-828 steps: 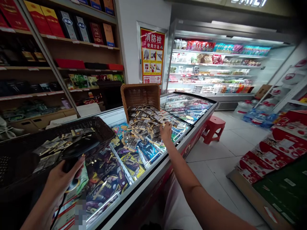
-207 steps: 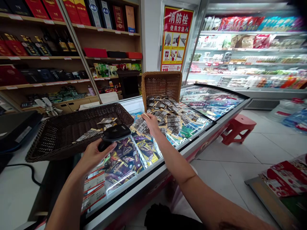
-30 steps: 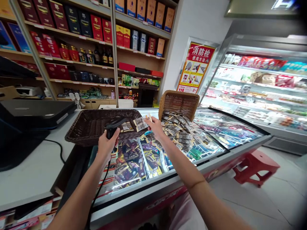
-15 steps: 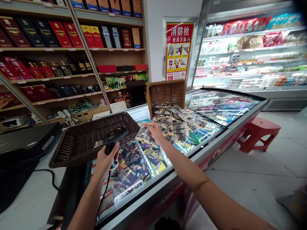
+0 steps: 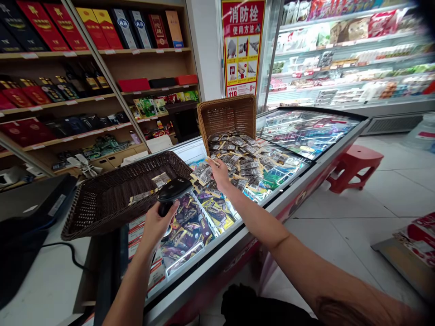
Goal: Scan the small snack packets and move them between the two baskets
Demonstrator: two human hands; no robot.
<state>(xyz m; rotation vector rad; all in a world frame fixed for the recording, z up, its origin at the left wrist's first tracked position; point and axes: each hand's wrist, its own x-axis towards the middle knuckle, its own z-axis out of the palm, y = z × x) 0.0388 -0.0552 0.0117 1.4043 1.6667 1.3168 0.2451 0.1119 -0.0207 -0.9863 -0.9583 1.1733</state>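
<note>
My left hand (image 5: pixel 158 222) grips the handle of a black barcode scanner (image 5: pixel 175 188), whose head is over the near right edge of a dark brown wicker basket (image 5: pixel 102 203). Two small packets (image 5: pixel 161 179) lie inside that basket. Fingers pinched, my right hand (image 5: pixel 220 173) holds a small clear packet (image 5: pixel 203 174) with dark contents. Beside it, a heap of similar packets (image 5: pixel 249 163) spills from a tipped light brown wicker basket (image 5: pixel 227 117) onto the freezer's glass top (image 5: pixel 282 179).
Packaged frozen goods (image 5: pixel 186 231) show under the glass. A counter with a black device (image 5: pixel 34 199) stands at left, shelves of boxed bottles (image 5: pixel 132 83) behind. A red stool (image 5: pixel 356 167) is on the floor at right, near a lit display fridge (image 5: pixel 340 68).
The view has dipped and shifted right. The scanner has moved right relative to the dark basket, and a second packet now shows inside it. My right hand stays by the heap, holding a packet.
</note>
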